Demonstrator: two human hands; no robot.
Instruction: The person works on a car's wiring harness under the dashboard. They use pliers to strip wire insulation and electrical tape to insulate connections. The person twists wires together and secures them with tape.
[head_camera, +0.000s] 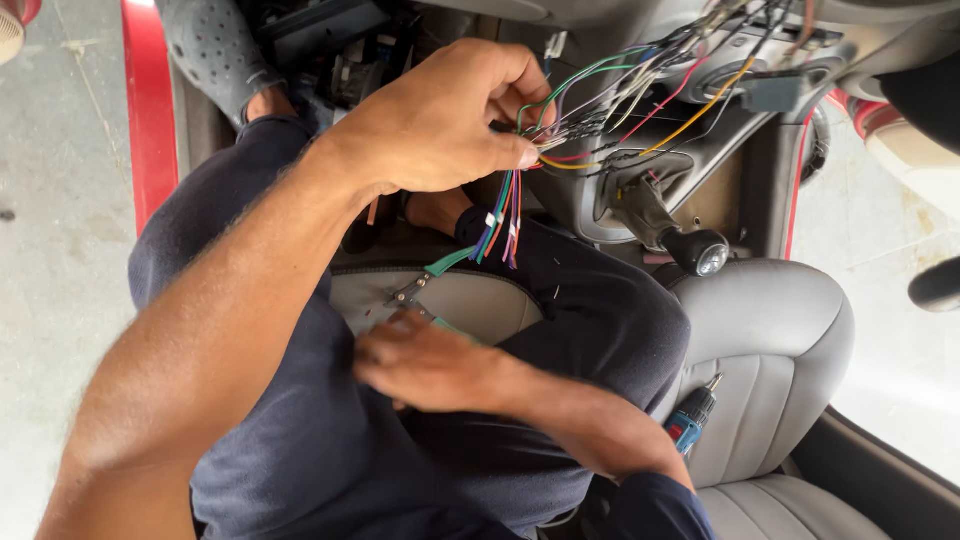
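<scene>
Two hands at work on a car seat, largest item first.
Grey seat (770, 340); left hand (440, 120) pinching coloured wire bundle (505, 225) below the dash, loose ends may slip or cross; right hand (425, 365) closed on green-handled pliers (415, 290); jaws could nick insulation.

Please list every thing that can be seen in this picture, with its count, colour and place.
wire bundle: one, many colours, from the dashboard down into the left hand
pliers: one, metal with green handles, on the seat between the legs, at the right hand
gear lever: one, black with a shiny knob, right of the wires
seat: one, grey, under and beside the person
screwdriver: one, blue and black handle, on the seat at right
door frame: one, red, upper left
left hand: pinches the wires
right hand: on the pliers
</scene>
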